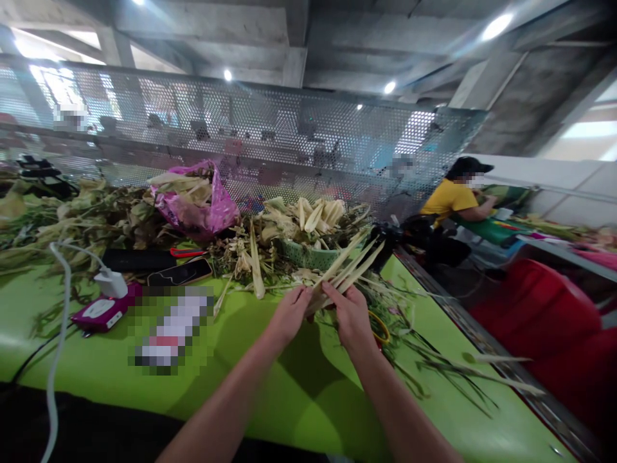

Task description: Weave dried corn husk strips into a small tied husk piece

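Observation:
Several long pale corn husk strips [354, 262] fan out from between my two hands, above the green tabletop. My left hand [292, 314] is closed around their lower ends, thumb on top. Close beside it, my right hand [351, 315] pinches the same strips with its thumb against the fingers. Just beyond them stands a green basket [308, 257] heaped with folded husks [318, 215]. One loose husk [256, 267] leans against dried leaves left of the basket. By my right wrist lie yellow-handled scissors [380, 326], partly hidden by my hand.
Dried husks [96, 215] pile up along the back left, near a pink plastic bag [202, 206]. A phone [180, 272] and a purple power strip [108, 308] with a white cable lie left. Scraps [434, 354] litter the right edge. A person in yellow [450, 196] sits beyond a red chair [535, 315].

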### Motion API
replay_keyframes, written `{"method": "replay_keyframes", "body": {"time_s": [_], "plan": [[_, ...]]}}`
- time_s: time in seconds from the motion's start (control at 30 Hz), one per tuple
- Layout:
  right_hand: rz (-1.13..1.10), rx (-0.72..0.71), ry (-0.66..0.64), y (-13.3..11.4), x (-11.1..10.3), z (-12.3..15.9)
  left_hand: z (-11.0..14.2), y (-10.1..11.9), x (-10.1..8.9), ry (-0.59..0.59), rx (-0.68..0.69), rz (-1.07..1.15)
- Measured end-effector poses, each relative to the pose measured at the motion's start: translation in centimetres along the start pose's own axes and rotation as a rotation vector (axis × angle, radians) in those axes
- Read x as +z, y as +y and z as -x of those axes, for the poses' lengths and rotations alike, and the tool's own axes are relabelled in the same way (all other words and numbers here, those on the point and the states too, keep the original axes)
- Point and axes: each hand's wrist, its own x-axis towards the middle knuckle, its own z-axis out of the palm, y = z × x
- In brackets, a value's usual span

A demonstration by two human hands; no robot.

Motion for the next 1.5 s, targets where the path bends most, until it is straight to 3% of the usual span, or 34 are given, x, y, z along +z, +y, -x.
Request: {"method": "replay_keyframes", "body": {"time_s": [0.2,0.53,0.9,1.03,1.27,1.5], "plan": [[-0.084,0.019,-0.112,-0.4,0.4,0.6,0.1,0.7,-0.2,0.003,-0.154,0.224],[-0.121,0.058,-0.100,-0.6,0.6,0.7,0.0,0.5,-0.8,0.021,-0.236,0.376],[-0.115,0.014,-0.105,-0.4,0.7,0.4,0.3,1.9,-0.5,-0.019,-0.172,0.168],[-0.073,0.034,-0.077,-0.5,0.7,0.4,0.4,2.3,-0.5,-0.045,-0.217,0.215],[-0.076,0.053,-0.086,-0.4,0.4,0.2,0.2,1.8,-0.7,0.012,-0.211,0.339],[-0.143,0.093,-0.157,0.2,0.2,0.0,0.1,1.3,-1.0,-0.091,-0.196,0.443]]}}
